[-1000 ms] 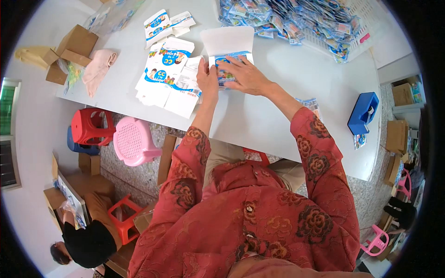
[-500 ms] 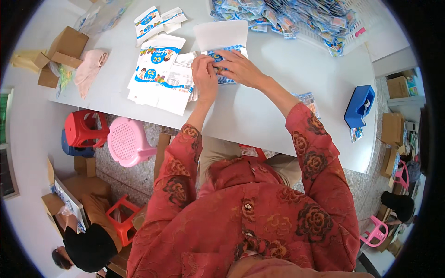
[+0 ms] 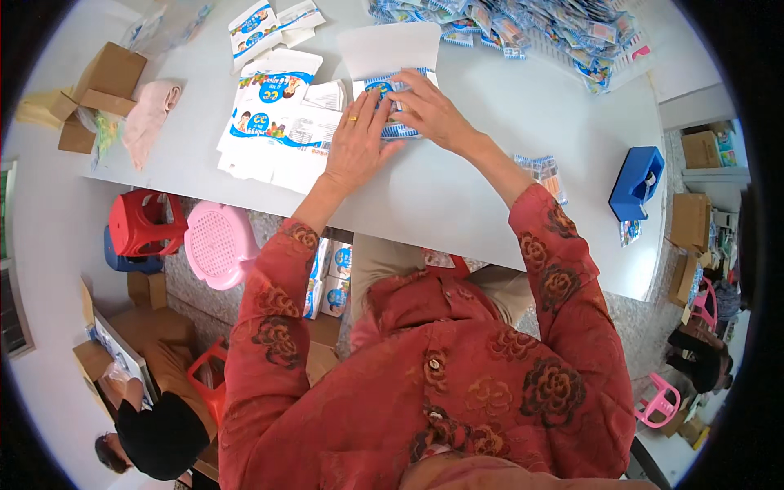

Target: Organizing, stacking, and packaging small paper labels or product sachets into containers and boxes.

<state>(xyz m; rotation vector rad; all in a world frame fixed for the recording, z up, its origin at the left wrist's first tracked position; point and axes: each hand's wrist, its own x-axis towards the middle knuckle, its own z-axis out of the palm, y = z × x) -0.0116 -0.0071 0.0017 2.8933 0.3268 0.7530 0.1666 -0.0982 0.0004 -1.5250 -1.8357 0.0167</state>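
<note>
A small white carton (image 3: 389, 49) lies with its lid raised on the table, and blue-and-white flat packets (image 3: 402, 131) fill it. My left hand (image 3: 359, 139) rests across the carton's left side, its fingers stretched out over the packets and its thumb apart. From the right, my right hand (image 3: 433, 113) grips at the packets with bent fingers. The fingers hide part of the carton's inside. Left of my left hand lies a stack of flattened printed cartons (image 3: 269, 122), with a few smaller ones (image 3: 255, 34) beyond it.
A large heap of packets (image 3: 523, 33) spreads at the back. Loose packets (image 3: 542, 175) and a blue dispenser (image 3: 637, 184) sit at the right. At the left are a brown box (image 3: 113, 77) and cloth (image 3: 151, 122). Below, filled cartons (image 3: 336, 282) stand beside a pink stool (image 3: 219, 245).
My left hand has flattened and stretched its fingers over the carton, its forearm shifting left. My right hand's fingers have bent more. Filled cartons under the table have come into view.
</note>
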